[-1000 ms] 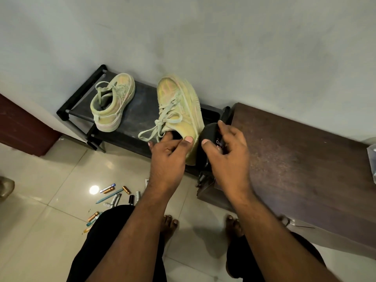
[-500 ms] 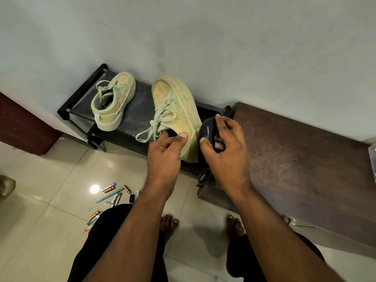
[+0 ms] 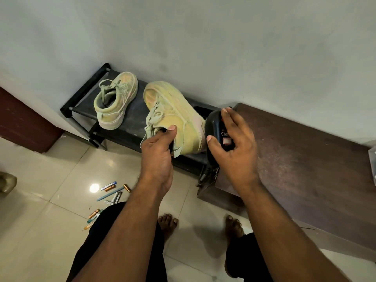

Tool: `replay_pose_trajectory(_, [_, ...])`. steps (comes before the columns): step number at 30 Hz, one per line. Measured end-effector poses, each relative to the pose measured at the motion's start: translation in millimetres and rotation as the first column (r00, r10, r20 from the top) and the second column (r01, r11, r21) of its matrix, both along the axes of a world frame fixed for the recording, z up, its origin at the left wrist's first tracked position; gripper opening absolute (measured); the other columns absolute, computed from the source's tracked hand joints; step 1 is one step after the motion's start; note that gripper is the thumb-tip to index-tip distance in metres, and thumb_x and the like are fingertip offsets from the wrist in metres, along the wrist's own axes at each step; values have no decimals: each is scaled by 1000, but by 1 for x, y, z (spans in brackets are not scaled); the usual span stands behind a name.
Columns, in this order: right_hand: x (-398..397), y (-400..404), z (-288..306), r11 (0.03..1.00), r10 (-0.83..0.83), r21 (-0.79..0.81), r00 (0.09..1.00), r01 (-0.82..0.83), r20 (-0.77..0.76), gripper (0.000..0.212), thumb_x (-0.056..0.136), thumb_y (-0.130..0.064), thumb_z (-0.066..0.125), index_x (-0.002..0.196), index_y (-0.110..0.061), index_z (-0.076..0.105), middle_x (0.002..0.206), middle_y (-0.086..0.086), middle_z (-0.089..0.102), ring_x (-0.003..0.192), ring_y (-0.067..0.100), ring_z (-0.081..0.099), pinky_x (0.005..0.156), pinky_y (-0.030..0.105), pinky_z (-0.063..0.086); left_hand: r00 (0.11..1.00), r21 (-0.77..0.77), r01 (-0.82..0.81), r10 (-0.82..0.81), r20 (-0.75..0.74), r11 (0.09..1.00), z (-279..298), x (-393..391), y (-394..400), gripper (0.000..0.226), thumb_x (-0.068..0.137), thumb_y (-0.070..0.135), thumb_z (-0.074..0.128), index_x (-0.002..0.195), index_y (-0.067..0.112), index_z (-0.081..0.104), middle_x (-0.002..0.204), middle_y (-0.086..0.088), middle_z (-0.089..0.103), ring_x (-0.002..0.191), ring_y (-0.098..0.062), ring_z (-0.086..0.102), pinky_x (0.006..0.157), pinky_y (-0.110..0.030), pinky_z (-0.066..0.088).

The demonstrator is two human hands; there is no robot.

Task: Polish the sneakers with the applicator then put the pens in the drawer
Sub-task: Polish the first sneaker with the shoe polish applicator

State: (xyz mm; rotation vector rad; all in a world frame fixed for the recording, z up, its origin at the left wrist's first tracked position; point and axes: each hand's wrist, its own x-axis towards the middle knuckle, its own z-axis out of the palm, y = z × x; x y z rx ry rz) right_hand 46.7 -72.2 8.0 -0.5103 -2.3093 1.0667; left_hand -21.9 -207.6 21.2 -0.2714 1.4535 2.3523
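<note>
Both hands work at the centre of the frame: the left hand grips the pale yellow-green canvas sneaker at its collar, thumb on the outer side and fingers tucked into the opening, while the right hand wraps the black plastic polish applicator bottle, holding it against the sneaker's heel side. This sneaker is tilted up off the black metal shoe rack, its long axis running from lower right to upper left, toe toward the pale wall. A second matching sneaker sits on the rack at the upper left, toe toward the wall too. Right of the rack stands a dark brown wooden cabinet top. On the glossy cream floor tiles, lower left, lie scattered coloured pens. Compared with half a second ago, the sneaker has rotated so more of its side faces up, and the applicator has shifted rightward along the heel.
</note>
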Motion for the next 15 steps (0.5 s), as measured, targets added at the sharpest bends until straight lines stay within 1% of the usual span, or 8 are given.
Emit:
replay_pose_trajectory(3, [-11, 6, 2, 997, -52, -61, 999, 52, 1, 65, 81, -34, 67, 142, -25, 45, 140, -22, 37, 130, 9, 40, 104, 27, 41, 999, -31, 15, -16, -30, 999, -2, 1, 0, 14, 92, 5, 58, 94, 9, 72, 103, -5, 74, 103, -17, 69, 84, -29, 54])
replay_pose_trajectory(5, [-12, 8, 2, 991, -86, -108, 996, 84, -14, 63, 83, -26, 70, 142, -24, 46, 143, -17, 38, 133, 5, 37, 107, 21, 37, 999, -26, 19, -20, -42, 999, -3, 1, -1, 16, 92, 5, 58, 90, 11, 73, 101, -3, 75, 102, -17, 69, 82, -28, 55])
replay_pose_trajectory(7, [-10, 10, 4, 933, -137, -346, 987, 99, -85, 58, 87, -17, 68, 140, -22, 47, 144, -9, 45, 131, 4, 44, 105, 20, 41, 998, -52, 20, -23, -58, 998, -4, 0, -1, 21, 90, 4, 60, 80, 14, 75, 95, 1, 75, 98, -14, 70, 78, -26, 55])
replay_pose_trajectory(8, [-9, 12, 6, 839, -175, -540, 974, 70, -146, 55, 88, -13, 65, 140, -21, 48, 139, -6, 52, 126, 8, 51, 101, 25, 47, 997, -76, 26, -31, -70, 997, -6, 0, -1, 19, 89, 4, 62, 77, 10, 75, 92, 2, 75, 95, -12, 70, 76, -24, 55])
replay_pose_trajectory(10, [-7, 15, 7, 533, -241, -844, 947, -54, -213, 50, 89, -13, 58, 138, -18, 50, 128, 1, 63, 113, 17, 62, 90, 33, 54, 992, -110, 35, -47, -115, 993, -6, 2, 0, 13, 84, 4, 66, 79, -8, 66, 87, -1, 71, 91, -11, 68, 72, -21, 53])
replay_pose_trajectory(11, [-6, 16, 8, 398, -238, -913, 952, -86, -194, 43, 90, -16, 56, 133, -16, 56, 120, 3, 66, 106, 20, 65, 82, 34, 56, 988, -127, 38, -57, -146, 991, -6, 3, 0, 20, 80, 6, 67, 77, -13, 61, 84, -4, 67, 89, -11, 67, 71, -19, 52])
replay_pose_trajectory(13, [-3, 16, 11, 204, -177, -976, 978, -73, -110, 25, 92, -23, 52, 105, -17, 72, 96, 3, 71, 87, 19, 66, 68, 28, 55, 978, -175, 40, -74, -193, 984, -6, 5, 1, 26, 75, 9, 65, 62, -9, 53, 77, -7, 58, 82, -10, 61, 69, -15, 50])
replay_pose_trajectory(15, [-1, 15, 11, 61, -131, -996, 989, -61, -68, 31, 92, -30, 51, 80, -20, 77, 85, 2, 71, 79, 17, 66, 65, 25, 54, 973, -199, 55, -98, -211, 978, -7, 8, 1, 32, 75, 16, 70, 62, -8, 52, 79, -8, 53, 81, -17, 55, 72, -21, 49])
